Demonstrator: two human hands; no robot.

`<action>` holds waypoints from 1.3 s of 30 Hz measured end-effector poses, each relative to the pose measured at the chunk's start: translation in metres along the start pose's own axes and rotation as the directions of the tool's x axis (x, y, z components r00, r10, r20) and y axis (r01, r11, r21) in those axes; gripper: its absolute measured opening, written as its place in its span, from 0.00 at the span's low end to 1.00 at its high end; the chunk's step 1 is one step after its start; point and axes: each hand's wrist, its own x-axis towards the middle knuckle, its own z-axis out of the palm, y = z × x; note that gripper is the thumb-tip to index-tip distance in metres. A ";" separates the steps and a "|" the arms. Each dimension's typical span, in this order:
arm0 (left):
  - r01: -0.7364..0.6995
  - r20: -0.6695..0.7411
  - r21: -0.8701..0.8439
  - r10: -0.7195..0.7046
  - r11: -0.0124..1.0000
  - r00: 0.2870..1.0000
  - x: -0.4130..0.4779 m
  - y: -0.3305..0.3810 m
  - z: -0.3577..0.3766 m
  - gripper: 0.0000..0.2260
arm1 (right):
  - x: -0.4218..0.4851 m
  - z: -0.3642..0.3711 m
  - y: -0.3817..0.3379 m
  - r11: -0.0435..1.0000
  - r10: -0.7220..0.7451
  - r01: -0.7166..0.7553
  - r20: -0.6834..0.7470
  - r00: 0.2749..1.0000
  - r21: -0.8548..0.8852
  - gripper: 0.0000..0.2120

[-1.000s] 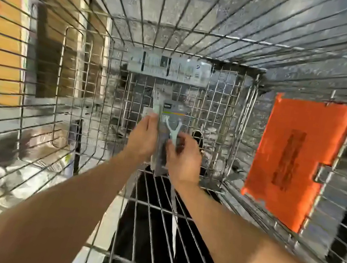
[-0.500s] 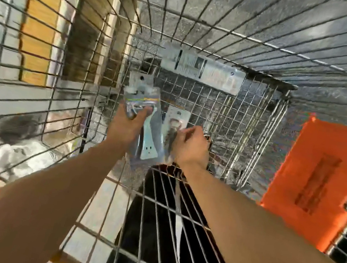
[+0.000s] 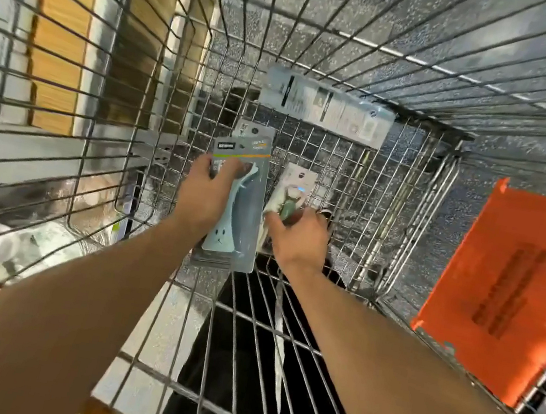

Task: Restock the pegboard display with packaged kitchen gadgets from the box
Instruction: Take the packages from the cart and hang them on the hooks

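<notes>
- fingers [image 3: 203, 168] of the left hand [image 3: 206, 200] are curled round the left edge of a grey carded package [image 3: 247, 202], with the thumb laid across its front; a firm hold is recorded.
- the grey carded package is held upright inside the wire cart [image 3: 392, 190], above its mesh floor; a pale blue gadget [image 3: 224, 235] is seen sealed on its face, partly covered by the hand.
- a white card [image 3: 249, 130] is noted just behind the top edge of the grey package; whether it is held with it cannot be told.
- fingers of the right hand [image 3: 298, 239] are closed on a smaller white package [image 3: 298, 182], on which a greenish gadget is carried; it is held just beside the grey package, to its right, near the far mesh wall.
- contact between the two packages cannot be confirmed.
- a long printed label [image 3: 326, 108] is fixed across the top of the cart's far wall.
- an orange panel [image 3: 503, 279] is seen on the cart's right side.
</notes>
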 end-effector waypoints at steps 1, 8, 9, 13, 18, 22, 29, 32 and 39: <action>-0.006 -0.005 0.008 0.006 1.000 1.000 -0.002 0.002 -0.001 0.15 | -0.005 -0.006 0.001 0.996 0.011 -0.010 -0.012 1.000 0.093 0.20; -0.017 0.050 -0.018 0.018 1.000 0.999 -0.044 0.048 -0.024 0.57 | -0.050 -0.063 -0.018 0.908 0.000 0.037 -0.088 0.996 0.416 0.15; -0.016 0.043 -0.035 0.018 0.999 0.999 -0.048 0.056 -0.026 0.57 | -0.053 -0.069 -0.022 0.896 0.001 0.036 -0.082 0.997 0.442 0.16; 0.022 0.024 -0.158 -0.018 0.987 1.000 -0.075 0.080 -0.036 0.57 | -0.077 -0.094 -0.035 0.834 -0.007 0.033 -0.049 0.999 0.551 0.16; 0.042 0.042 -0.325 -0.030 0.945 0.999 -0.135 0.103 -0.065 0.54 | -0.128 -0.140 -0.057 0.784 -0.094 0.168 -0.153 0.984 0.597 0.16; -0.090 -0.052 -0.389 0.076 0.917 0.996 -0.199 0.110 -0.091 0.44 | -0.177 -0.160 -0.070 0.726 -0.219 0.312 -0.223 0.950 0.613 0.19; -0.214 -0.126 -0.605 0.173 0.767 0.977 -0.305 0.097 -0.137 0.37 | -0.281 -0.196 -0.087 0.715 -0.439 0.455 -0.166 0.883 0.531 0.12; -0.284 -0.128 -0.666 0.269 0.690 0.954 -0.358 0.093 -0.160 0.39 | -0.338 -0.210 -0.093 0.670 -0.556 0.551 -0.156 0.817 0.497 0.11; -0.545 -0.465 -0.692 0.285 0.473 0.838 -0.488 0.068 -0.241 0.46 | -0.481 -0.219 -0.124 0.425 -0.819 0.763 -0.152 0.554 0.487 0.17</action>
